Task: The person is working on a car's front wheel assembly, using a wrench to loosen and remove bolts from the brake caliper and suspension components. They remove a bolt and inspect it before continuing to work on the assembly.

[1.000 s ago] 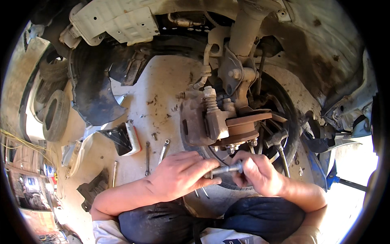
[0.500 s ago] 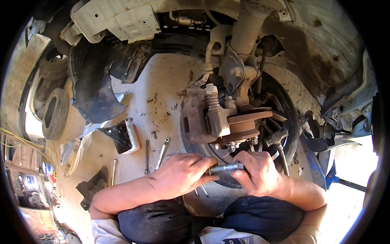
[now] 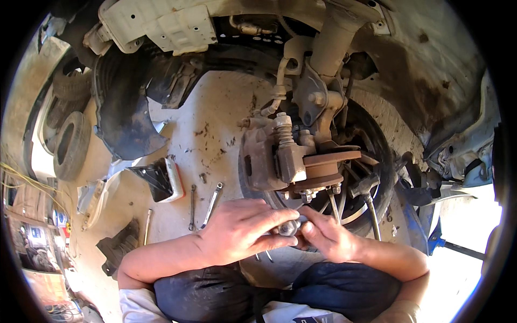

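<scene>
Just below the brake disc, my left hand (image 3: 237, 229) is closed around a grey metal cylinder (image 3: 288, 229), whose rounded end shows between thumb and fingers. Its exact kind is hard to tell. Close against it, my right hand (image 3: 329, 237) pinches the right side of the same part, and its fingertips partly hide it. Above both hands hangs a rusty brake caliper (image 3: 261, 156) over the brake disc (image 3: 326, 160). Wheel studs with nuts (image 3: 307, 195) point down toward my hands.
Two wrenches (image 3: 212, 204) lie on the floor to the left, near a white container (image 3: 175, 180) and a metal bar (image 3: 147, 226). A hammer (image 3: 369, 199) rests on a wheel (image 3: 385, 172) at right. A black liner (image 3: 126, 118) and tyres (image 3: 72, 145) are farther left.
The metal cylinder has turned from lying sideways between my hands to nearly end-on. My right hand has moved left, and the two hands now almost meet.
</scene>
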